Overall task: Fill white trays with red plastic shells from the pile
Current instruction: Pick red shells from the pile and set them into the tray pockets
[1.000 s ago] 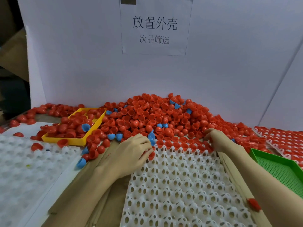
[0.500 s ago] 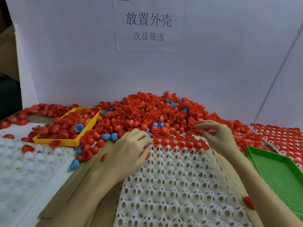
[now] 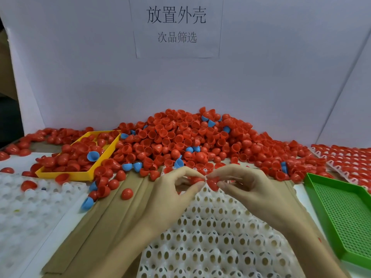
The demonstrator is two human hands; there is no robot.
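left hand (image 3: 172,189): over the far end of the white tray (image 3: 216,237), thumb and forefinger pinched a red shell (image 3: 195,179)
right hand (image 3: 247,187): beside the left one over the same tray end, fingers curled, pinched a second red shell (image 3: 212,182); the two shells nearly touched
pile (image 3: 180,141): red shells plus a few blue ones, heaped just beyond the tray's far edge against the white backboard
yellow tray (image 3: 84,175): left of the white tray, part-filled with red shells and one blue
green tray (image 3: 341,213): right of the white tray
filled tray (image 3: 351,157): far right, beyond the green one, pockets red
second white tray (image 3: 24,207): far left, a few stray red shells on it
paper sign (image 3: 176,27): on backboard above the pile
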